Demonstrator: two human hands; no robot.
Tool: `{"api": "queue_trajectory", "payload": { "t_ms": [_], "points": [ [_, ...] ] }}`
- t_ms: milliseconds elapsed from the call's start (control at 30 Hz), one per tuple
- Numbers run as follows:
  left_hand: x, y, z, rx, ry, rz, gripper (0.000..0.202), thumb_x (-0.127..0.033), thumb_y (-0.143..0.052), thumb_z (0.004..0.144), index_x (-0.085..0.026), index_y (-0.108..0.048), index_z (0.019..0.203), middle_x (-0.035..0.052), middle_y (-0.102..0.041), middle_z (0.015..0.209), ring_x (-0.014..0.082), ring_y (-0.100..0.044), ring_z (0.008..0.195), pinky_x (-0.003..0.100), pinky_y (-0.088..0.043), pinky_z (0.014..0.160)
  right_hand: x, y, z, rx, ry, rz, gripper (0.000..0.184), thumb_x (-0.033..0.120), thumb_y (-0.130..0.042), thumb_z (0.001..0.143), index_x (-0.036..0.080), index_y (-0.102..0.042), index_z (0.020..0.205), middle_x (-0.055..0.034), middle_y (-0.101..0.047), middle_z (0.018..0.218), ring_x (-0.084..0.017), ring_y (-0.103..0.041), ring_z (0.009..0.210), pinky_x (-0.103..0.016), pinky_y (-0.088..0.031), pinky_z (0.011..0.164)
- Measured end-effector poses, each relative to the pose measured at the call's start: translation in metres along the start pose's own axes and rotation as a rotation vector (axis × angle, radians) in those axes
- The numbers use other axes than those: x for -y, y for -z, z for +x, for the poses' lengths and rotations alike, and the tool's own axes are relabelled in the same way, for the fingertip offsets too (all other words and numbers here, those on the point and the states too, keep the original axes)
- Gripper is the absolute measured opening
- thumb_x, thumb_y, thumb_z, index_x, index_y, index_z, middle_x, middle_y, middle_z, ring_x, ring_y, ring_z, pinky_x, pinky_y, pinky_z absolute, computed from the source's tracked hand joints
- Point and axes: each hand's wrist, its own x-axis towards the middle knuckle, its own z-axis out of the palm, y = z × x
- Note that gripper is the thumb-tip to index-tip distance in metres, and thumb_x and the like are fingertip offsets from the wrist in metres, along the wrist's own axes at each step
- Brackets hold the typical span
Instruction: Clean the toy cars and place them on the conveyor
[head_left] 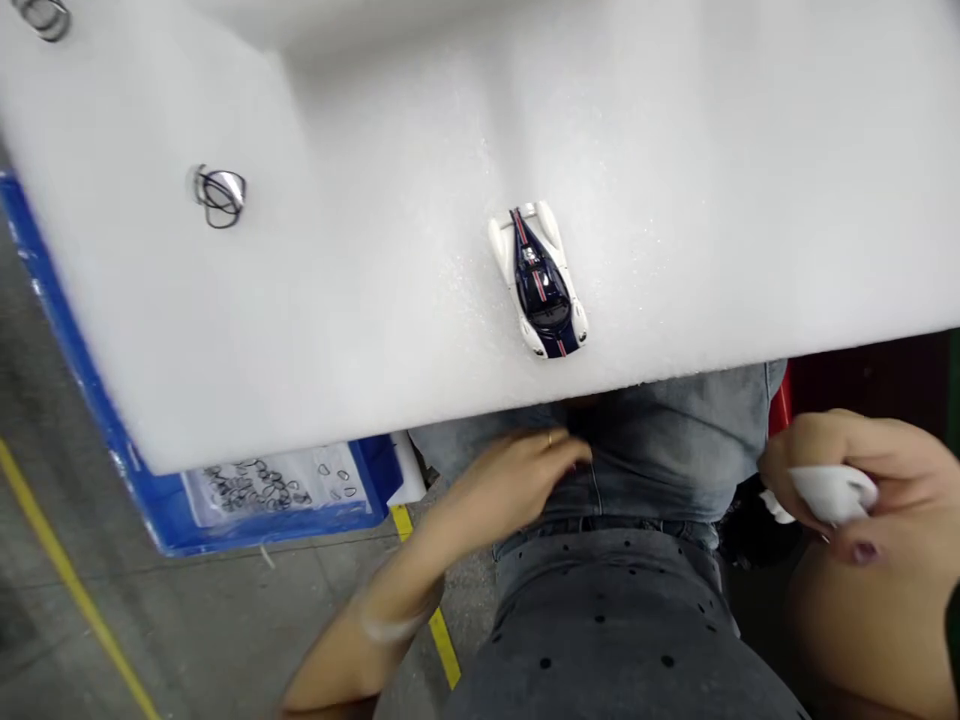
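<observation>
A white toy car point(538, 282) with a dark blue middle and red stripes sits on a thick white foam slab, close to its front edge. Below that edge, my left hand point(529, 470) hovers over my lap, its fingers loosely bent and apart from the car, with nothing seen in them. Off to the right, away from the slab, my right hand point(885, 500) is closed around a small white piece point(834, 492). Blur and the fingers hide part of that piece, so its kind is unclear.
The white foam slab point(360, 300) fills the upper view. On it lie a small tangle of black loops point(220, 196) and another bundle of rings point(46, 18). Under its left side, a blue crate point(382, 475) holds a pale sheet point(322, 490) with several dark rings.
</observation>
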Motion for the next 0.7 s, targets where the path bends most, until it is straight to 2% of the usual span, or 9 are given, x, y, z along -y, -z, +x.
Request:
{"api": "queue_trajectory", "payload": {
  "t_ms": [67,133,200,267,367,467,533,567,700],
  "points": [
    [0.016,-0.017,0.027,-0.046,0.165,0.095,0.031,-0.014,-0.043,0.096,-0.017,-0.062,0.12,0.0113,-0.071,0.108,0.0248,-0.068,0.091,0.039,-0.054,0.078,-0.007,-0.009,0.007,0.089,-0.058,0.125,0.024,0.04,-0.069,0.087,0.024,-0.059,0.072,0.0012,-0.047,0.053,-0.012,-0.04,0.045,-0.026,-0.03,0.039],
    [0.023,-0.024,0.045,-0.113,0.224,0.006,0.02,-0.017,-0.051,0.095,-0.018,-0.063,0.111,0.0075,-0.072,0.101,0.023,-0.068,0.09,0.036,-0.054,0.079,-0.017,-0.021,0.016,0.035,-0.159,0.008,0.015,0.032,-0.066,0.089,0.023,-0.06,0.078,0.001,-0.052,0.062,-0.012,-0.043,0.051,-0.025,-0.032,0.043],
    [0.017,-0.024,0.056,-0.155,0.189,-0.127,0.01,-0.019,-0.055,0.094,-0.02,-0.064,0.098,0.002,-0.073,0.093,0.0188,-0.068,0.085,0.031,-0.053,0.077,-0.028,-0.036,0.027,-0.044,-0.197,-0.208,0.012,0.03,-0.068,0.086,0.021,-0.062,0.082,0.0004,-0.056,0.068,-0.013,-0.048,0.057,-0.025,-0.036,0.049],
    [0.0,-0.021,0.064,-0.175,0.112,-0.198,0.012,-0.016,-0.055,0.093,-0.021,-0.065,0.092,-0.0007,-0.072,0.088,0.0161,-0.066,0.082,0.029,-0.051,0.076,-0.038,-0.049,0.038,-0.097,-0.15,-0.318,0.014,0.031,-0.069,0.085,0.019,-0.061,0.085,0.0002,-0.059,0.07,-0.013,-0.052,0.061,-0.025,-0.038,0.054],
    [-0.02,-0.016,0.072,-0.228,0.072,-0.253,0.017,-0.011,-0.052,0.091,-0.021,-0.065,0.092,-0.0008,-0.071,0.087,0.0152,-0.065,0.081,0.028,-0.051,0.078,-0.044,-0.06,0.047,-0.165,-0.076,-0.296,0.013,0.03,-0.066,0.086,0.018,-0.06,0.085,0.0007,-0.059,0.07,-0.013,-0.051,0.062,-0.025,-0.038,0.056],
    [-0.02,-0.016,0.078,-0.244,0.09,-0.401,0.012,-0.016,-0.055,0.091,-0.02,-0.064,0.098,0.001,-0.072,0.093,0.0158,-0.067,0.085,0.029,-0.054,0.08,-0.045,-0.059,0.046,-0.196,-0.035,-0.244,0.01,0.026,-0.064,0.086,0.019,-0.058,0.083,0.002,-0.055,0.068,-0.011,-0.048,0.059,-0.024,-0.037,0.054],
    [-0.01,-0.02,0.079,-0.192,0.095,-0.422,0.017,-0.023,-0.055,0.094,-0.02,-0.062,0.109,0.0034,-0.073,0.099,0.0174,-0.068,0.091,0.031,-0.055,0.083,-0.046,-0.054,0.042,-0.197,-0.024,-0.223,0.01,0.024,-0.064,0.085,0.019,-0.056,0.082,0.0031,-0.052,0.066,-0.01,-0.045,0.057,-0.024,-0.036,0.053],
    [-0.004,-0.023,0.078,-0.144,0.104,-0.346,0.02,-0.026,-0.054,0.096,-0.02,-0.062,0.114,0.0051,-0.073,0.105,0.0193,-0.069,0.097,0.033,-0.055,0.087,-0.047,-0.05,0.039,-0.21,-0.027,-0.217,0.01,0.024,-0.064,0.085,0.019,-0.056,0.082,0.0034,-0.051,0.066,-0.01,-0.044,0.056,-0.024,-0.035,0.053],
    [0.021,-0.046,0.062,0.201,0.17,0.244,0.027,-0.033,-0.054,0.098,-0.018,-0.068,0.116,0.0125,-0.069,0.125,0.0324,-0.061,0.119,0.05,-0.046,0.101,-0.055,-0.037,0.031,-0.263,-0.088,-0.19,0.01,0.024,-0.064,0.085,0.019,-0.058,0.081,0.0026,-0.051,0.067,-0.01,-0.044,0.057,-0.024,-0.035,0.051]
  ]
}}
